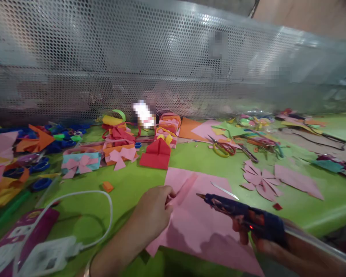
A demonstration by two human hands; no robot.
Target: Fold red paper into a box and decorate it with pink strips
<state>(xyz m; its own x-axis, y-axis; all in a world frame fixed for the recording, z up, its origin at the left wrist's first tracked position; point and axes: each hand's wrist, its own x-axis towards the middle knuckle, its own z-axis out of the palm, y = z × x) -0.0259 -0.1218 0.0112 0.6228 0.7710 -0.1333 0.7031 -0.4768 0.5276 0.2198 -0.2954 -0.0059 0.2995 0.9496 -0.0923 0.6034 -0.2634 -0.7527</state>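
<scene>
My left hand [152, 213] is closed in a pinch on a narrow pink paper strip [184, 189], which is blurred and slants up to the right. My right hand [259, 238] grips a dark blue hot glue gun [242, 213]. Its metal nozzle points left toward the strip, a short gap away. Both are above a large pink paper sheet [204, 231] lying on the green table [132, 184]. A small white sliver lies on the sheet just beyond the nozzle.
Cut pink petal shapes [258, 179] lie to the right. Scissors [223, 148], a red folded piece [156, 154], pink bows [80, 163] and paper scraps fill the back. A white cable [103, 207] and a power strip sit at front left. A perforated metal wall [161, 57] stands behind.
</scene>
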